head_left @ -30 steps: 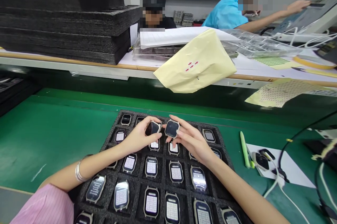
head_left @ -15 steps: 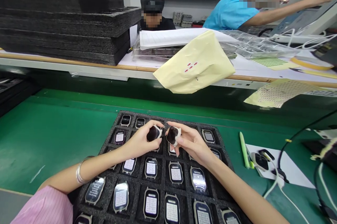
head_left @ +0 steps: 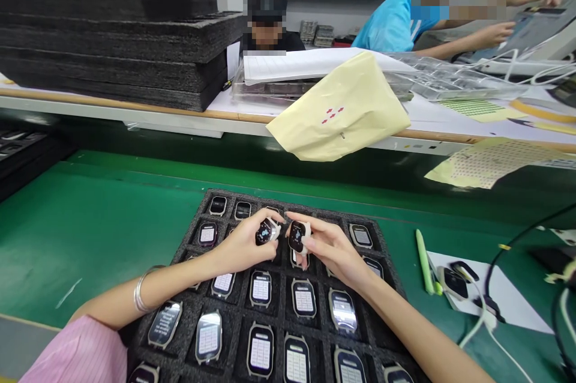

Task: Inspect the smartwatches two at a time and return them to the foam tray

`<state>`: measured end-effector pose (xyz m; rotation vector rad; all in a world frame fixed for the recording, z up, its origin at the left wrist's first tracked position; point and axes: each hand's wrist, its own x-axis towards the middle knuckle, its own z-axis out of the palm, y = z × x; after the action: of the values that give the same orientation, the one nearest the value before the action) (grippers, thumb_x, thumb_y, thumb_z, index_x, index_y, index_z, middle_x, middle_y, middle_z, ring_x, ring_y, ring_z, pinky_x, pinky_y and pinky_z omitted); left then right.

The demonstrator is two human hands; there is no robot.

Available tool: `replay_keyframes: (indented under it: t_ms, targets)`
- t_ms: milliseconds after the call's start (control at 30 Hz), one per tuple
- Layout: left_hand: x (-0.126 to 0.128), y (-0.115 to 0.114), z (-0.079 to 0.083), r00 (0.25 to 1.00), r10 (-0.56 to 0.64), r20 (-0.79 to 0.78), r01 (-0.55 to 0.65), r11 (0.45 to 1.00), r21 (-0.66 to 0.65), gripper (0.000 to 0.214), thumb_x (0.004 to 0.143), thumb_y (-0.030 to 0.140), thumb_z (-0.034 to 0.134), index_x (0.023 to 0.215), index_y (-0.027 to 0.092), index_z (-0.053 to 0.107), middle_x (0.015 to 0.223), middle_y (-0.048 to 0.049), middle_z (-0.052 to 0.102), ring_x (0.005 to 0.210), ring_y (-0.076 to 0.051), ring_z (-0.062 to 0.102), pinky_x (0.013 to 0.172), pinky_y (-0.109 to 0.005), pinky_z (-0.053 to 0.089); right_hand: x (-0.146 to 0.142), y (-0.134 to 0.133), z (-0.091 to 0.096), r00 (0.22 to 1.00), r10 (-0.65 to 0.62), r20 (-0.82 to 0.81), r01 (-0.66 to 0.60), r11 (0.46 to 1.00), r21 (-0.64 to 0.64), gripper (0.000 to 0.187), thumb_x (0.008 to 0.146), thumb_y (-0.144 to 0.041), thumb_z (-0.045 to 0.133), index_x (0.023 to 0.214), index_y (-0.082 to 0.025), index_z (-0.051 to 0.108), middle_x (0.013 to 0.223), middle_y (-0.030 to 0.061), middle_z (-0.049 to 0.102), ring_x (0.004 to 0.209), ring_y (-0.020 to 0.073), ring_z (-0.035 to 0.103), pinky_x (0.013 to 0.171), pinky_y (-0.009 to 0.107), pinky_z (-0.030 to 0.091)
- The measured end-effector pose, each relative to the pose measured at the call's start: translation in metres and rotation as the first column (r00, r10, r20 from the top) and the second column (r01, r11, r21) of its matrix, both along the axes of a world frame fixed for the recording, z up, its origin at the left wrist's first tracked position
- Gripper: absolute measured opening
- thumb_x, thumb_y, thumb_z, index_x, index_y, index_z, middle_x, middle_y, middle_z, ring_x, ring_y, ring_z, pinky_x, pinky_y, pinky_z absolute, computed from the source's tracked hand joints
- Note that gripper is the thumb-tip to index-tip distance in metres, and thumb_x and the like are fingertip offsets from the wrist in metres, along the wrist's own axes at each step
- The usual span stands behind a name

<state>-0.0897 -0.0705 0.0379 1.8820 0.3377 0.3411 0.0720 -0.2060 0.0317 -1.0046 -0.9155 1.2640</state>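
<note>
My left hand (head_left: 243,245) pinches a watch body (head_left: 265,232) above the far middle of a black foam tray (head_left: 306,203). My right hand (head_left: 330,248) pinches a second watch body (head_left: 297,236) just beside it, and both screens face me. The tray's pockets hold rows of other watches (head_left: 260,352), many with white lit screens. Right of the tray, a green pen (head_left: 423,260) lies on the green mat (head_left: 90,221). Beyond the tray, a yellow envelope (head_left: 344,110) overhangs a bench edge. Beyond and to the left of the tray stands a stack of foam sheets (head_left: 112,29).
</note>
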Motion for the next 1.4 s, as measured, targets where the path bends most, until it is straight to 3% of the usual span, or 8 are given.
replay_keyframes:
  t_ms: [700, 1067, 1133, 1233, 1400]
  targets:
    - [0.0035, 0.0031, -0.0003, 0.995, 0.062, 0.078, -0.067, 0.996, 0.055, 0.032, 0.076, 0.018, 0.054, 0.107, 0.02, 0.051, 0.103, -0.004, 0.06, 0.096, -0.019, 0.055, 0.087, -0.031, 0.041, -0.0004, -0.0002, 0.0062, 0.995, -0.096, -0.009, 0.096, 0.995, -0.043, 0.05, 0.084, -0.031, 0.069, 0.129, -0.017, 0.054, 0.076, 0.004, 0.06, 0.06, 0.016, 0.059, 0.055, 0.026, 0.051]
    - [0.0025, 0.001, 0.0011, 0.994, 0.092, 0.058, -0.09, 0.995, -0.03, 0.029, 0.075, 0.016, 0.054, 0.103, 0.021, 0.054, 0.089, 0.0005, 0.059, 0.078, -0.013, 0.057, 0.071, -0.023, 0.046, -0.0014, -0.0027, 0.0076, 0.995, -0.098, -0.021, 0.097, 0.994, -0.048, 0.047, 0.083, -0.03, 0.069, 0.126, -0.016, 0.056, 0.076, 0.0035, 0.059, 0.058, 0.016, 0.059, 0.05, 0.026, 0.049]
    - [0.0035, 0.0007, -0.002, 0.996, 0.079, 0.037, -0.075, 0.993, -0.09, 0.03, 0.077, 0.02, 0.055, 0.106, 0.021, 0.052, 0.086, 0.0007, 0.057, 0.062, -0.009, 0.055, 0.058, -0.021, 0.046, -0.001, -0.0026, 0.0069, 0.995, -0.082, -0.049, 0.079, 0.996, -0.052, 0.048, 0.084, -0.031, 0.068, 0.128, -0.016, 0.054, 0.08, 0.005, 0.06, 0.062, 0.0173, 0.061, 0.051, 0.026, 0.049]
    - [0.007, -0.001, -0.0054, 0.999, 0.036, 0.001, -0.034, 0.956, -0.293, 0.041, 0.078, 0.029, 0.058, 0.115, 0.021, 0.044, 0.079, 0.0021, 0.055, 0.044, -0.005, 0.048, 0.041, -0.02, 0.042, 0.0008, -0.0015, 0.0043, 0.991, -0.049, -0.122, 0.043, 0.998, -0.051, 0.051, 0.086, -0.029, 0.066, 0.132, -0.017, 0.048, 0.089, 0.008, 0.061, 0.07, 0.0195, 0.062, 0.056, 0.027, 0.048]
    - [0.0096, -0.0035, -0.0001, 0.997, 0.069, 0.017, -0.044, 0.785, -0.618, 0.04, 0.075, 0.025, 0.058, 0.112, 0.017, 0.045, 0.084, -0.0028, 0.057, 0.072, -0.016, 0.062, 0.058, -0.028, 0.052, 0.003, 0.0003, 0.0007, 0.985, -0.04, -0.169, 0.032, 0.998, -0.05, 0.041, 0.088, -0.028, 0.063, 0.126, -0.017, 0.052, 0.098, 0.0105, 0.059, 0.075, 0.0188, 0.059, 0.06, 0.027, 0.047]
